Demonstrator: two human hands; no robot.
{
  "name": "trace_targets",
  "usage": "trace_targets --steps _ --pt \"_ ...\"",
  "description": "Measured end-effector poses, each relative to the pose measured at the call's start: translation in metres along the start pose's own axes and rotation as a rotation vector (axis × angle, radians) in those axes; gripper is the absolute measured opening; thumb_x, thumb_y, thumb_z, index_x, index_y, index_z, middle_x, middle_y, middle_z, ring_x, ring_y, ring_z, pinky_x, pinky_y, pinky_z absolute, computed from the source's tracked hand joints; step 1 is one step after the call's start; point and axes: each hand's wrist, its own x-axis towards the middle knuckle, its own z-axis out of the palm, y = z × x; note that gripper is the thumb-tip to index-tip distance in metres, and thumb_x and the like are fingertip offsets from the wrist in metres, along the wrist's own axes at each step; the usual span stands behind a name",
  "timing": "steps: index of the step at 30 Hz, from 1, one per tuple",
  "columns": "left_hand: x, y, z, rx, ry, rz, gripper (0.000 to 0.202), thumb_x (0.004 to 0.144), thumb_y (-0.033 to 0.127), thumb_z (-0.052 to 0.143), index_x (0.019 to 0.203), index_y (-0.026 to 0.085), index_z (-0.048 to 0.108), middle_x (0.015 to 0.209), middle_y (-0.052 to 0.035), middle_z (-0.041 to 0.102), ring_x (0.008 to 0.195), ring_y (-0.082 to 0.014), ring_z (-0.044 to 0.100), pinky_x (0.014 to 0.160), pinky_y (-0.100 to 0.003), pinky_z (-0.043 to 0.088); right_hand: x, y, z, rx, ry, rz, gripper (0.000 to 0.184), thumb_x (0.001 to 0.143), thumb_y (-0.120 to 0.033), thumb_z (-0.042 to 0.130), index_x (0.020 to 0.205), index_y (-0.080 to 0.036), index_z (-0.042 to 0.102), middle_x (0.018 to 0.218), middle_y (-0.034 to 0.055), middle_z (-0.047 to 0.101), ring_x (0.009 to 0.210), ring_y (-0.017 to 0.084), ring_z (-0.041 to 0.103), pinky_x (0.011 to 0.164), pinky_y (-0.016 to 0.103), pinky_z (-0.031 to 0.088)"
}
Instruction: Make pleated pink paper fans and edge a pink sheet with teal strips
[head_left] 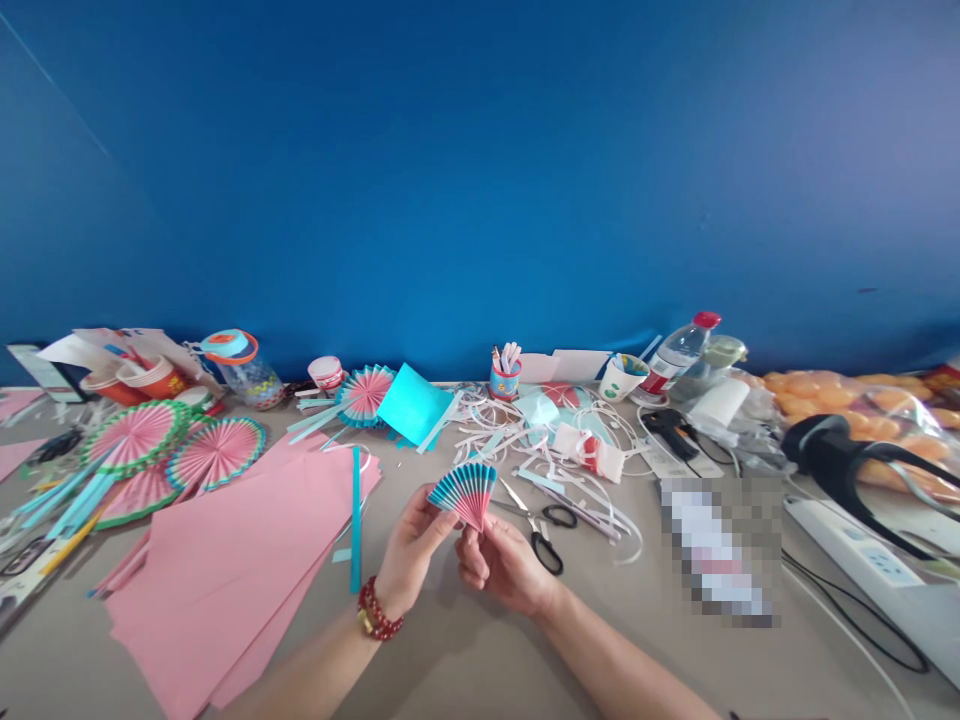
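Between my two hands is a small pleated paper fan, pink with a blue outer band, spread into a wedge. My left hand grips its left side, thumb in front and fingers behind. At the narrow lower end, my right hand pinches the folds together. Black-handled scissors lie open on the table just right of my right hand. A blue paper strip and a stack of pink paper sheets lie to the left of my left hand.
Finished paper rosettes lie at the left. Tangled white paper strips cover the back middle, near a pen cup. A plastic bottle, a glue gun and a power strip are on the right. A blue wall stands behind.
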Motion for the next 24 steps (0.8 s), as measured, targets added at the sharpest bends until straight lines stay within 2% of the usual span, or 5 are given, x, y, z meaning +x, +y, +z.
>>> trace_targets --steps 6,11,16,20,24 --pt "-0.001 0.003 0.001 0.055 -0.035 0.017 0.023 0.085 0.034 0.07 0.102 0.018 0.065 0.094 -0.0063 0.071 0.087 -0.0201 0.067 0.083 -0.032 0.054 0.001 0.002 -0.002 -0.033 0.026 -0.02 0.043 0.086 -0.059 0.063 0.075 -0.019 0.053 0.049 -0.0048 0.048 0.043 0.009 0.04 0.049 0.024 0.032" --pt "-0.003 0.005 0.009 0.051 -0.178 -0.053 0.045 0.082 0.034 0.073 0.122 0.02 0.056 0.112 -0.0107 0.068 0.084 -0.0203 0.068 0.066 -0.028 0.056 0.002 0.007 -0.003 -0.26 0.196 -0.117 0.041 0.088 -0.057 0.062 0.079 -0.017 0.058 0.055 -0.0032 0.054 0.048 0.009 0.044 0.052 0.023 0.034" --pt "-0.006 0.0 0.007 0.078 -0.054 -0.107 0.048 0.084 0.035 0.072 0.127 0.022 0.054 0.116 -0.0098 0.069 0.096 -0.0228 0.067 0.072 -0.028 0.056 0.001 0.011 -0.001 -0.688 0.272 -0.259 0.044 0.093 -0.058 0.054 0.077 -0.016 0.06 0.059 -0.0006 0.059 0.053 0.011 0.048 0.054 0.023 0.037" --pt "-0.003 -0.004 -0.001 -0.045 -0.044 -0.142 0.039 0.085 0.041 0.069 0.117 0.019 0.06 0.109 -0.0108 0.072 0.095 -0.0254 0.069 0.068 -0.029 0.055 -0.001 0.012 0.001 -0.804 0.262 -0.293 0.045 0.096 -0.056 0.048 0.079 -0.016 0.06 0.058 -0.0003 0.061 0.052 0.01 0.047 0.053 0.022 0.038" --pt "0.0 -0.007 -0.004 -0.139 0.017 -0.195 0.04 0.08 0.046 0.073 0.105 0.016 0.066 0.1 -0.0109 0.074 0.096 -0.0269 0.069 0.076 -0.032 0.055 -0.001 0.013 0.002 -0.899 0.239 -0.251 0.046 0.098 -0.055 0.045 0.08 -0.016 0.061 0.061 -0.0002 0.063 0.053 0.01 0.05 0.054 0.021 0.039"
